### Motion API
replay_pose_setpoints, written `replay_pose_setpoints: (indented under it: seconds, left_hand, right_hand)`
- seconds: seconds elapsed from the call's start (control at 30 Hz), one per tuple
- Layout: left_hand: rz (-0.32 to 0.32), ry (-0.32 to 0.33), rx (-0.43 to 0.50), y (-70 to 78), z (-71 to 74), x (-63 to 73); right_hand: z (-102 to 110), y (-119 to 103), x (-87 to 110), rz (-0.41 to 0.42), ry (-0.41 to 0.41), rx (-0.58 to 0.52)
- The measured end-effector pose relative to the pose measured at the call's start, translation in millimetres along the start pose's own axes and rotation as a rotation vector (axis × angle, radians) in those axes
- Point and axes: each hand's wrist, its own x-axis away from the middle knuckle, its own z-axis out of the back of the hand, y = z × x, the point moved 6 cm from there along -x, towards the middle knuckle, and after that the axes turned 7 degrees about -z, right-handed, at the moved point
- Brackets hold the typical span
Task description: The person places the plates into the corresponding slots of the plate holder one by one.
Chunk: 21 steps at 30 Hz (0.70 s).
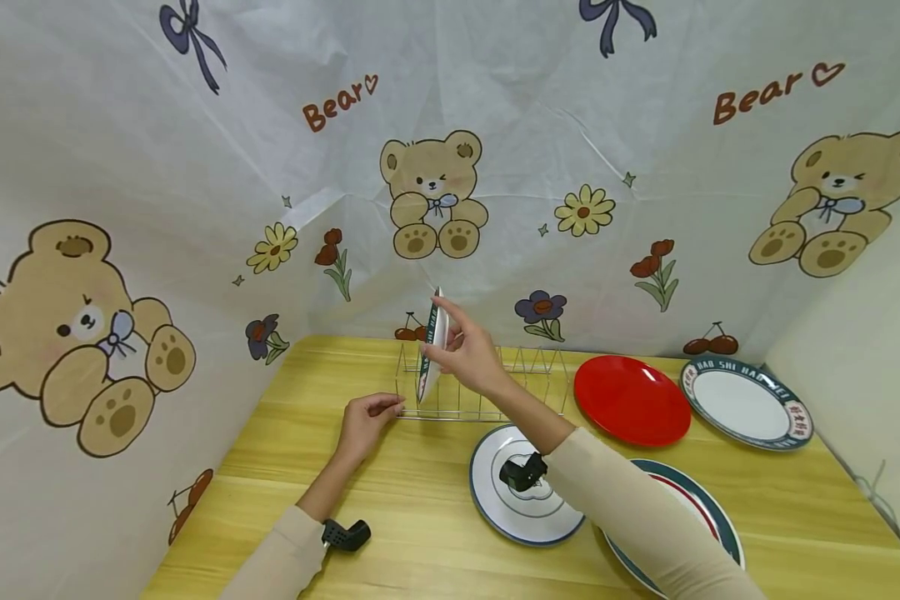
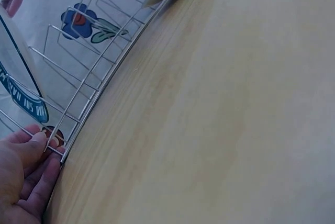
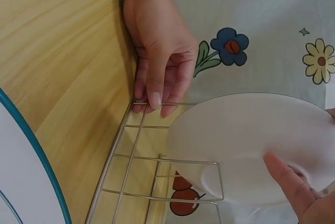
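My right hand (image 1: pixel 468 350) grips an oval white plate (image 3: pixel 230 140) with a dark green lettered rim. The plate stands on edge, nearly upright, its lower end between the wires at the left end of a metal wire dish rack (image 1: pixel 457 417). Thumb and fingers hold its upper part, the thumb on the pale face in the right wrist view. At the rack's left front corner, my left hand (image 1: pixel 363 427) pinches the wire between thumb and fingers. In the left wrist view, the plate's lettered edge (image 2: pixel 31 106) shows behind the wires, close to the left hand.
A white round plate (image 1: pixel 491 492) with a blue rim lies in front of the rack, partly under the right forearm. Right of the rack are a red plate (image 1: pixel 632 400) and an oval lettered plate (image 1: pixel 742 404). A green-rimmed plate (image 1: pixel 729 533) is nearer, partly hidden by the sleeve.
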Motion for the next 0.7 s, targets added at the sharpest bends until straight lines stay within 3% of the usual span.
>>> replay_pose_setpoints:
  seconds: [0.3, 0.53, 0.7]
  left_hand:
    - [0.019, -0.006, 0.004, -3.2, 0.3, -1.0]
    - [0.042, 0.017, -0.013, -34.7, -0.4, -4.6]
    - [0.025, 0.042, 0.0, -39.3, 1.5, -5.6]
  right_hand:
    - [-11.2, 16.4, -1.2, -0.01, -0.025, 0.01]
    - [-13.5, 21.9, 0.7, -0.018, -0.02, 0.012]
    - [-14.5, 20.7, 2.3, -0.024, -0.041, 0.041]
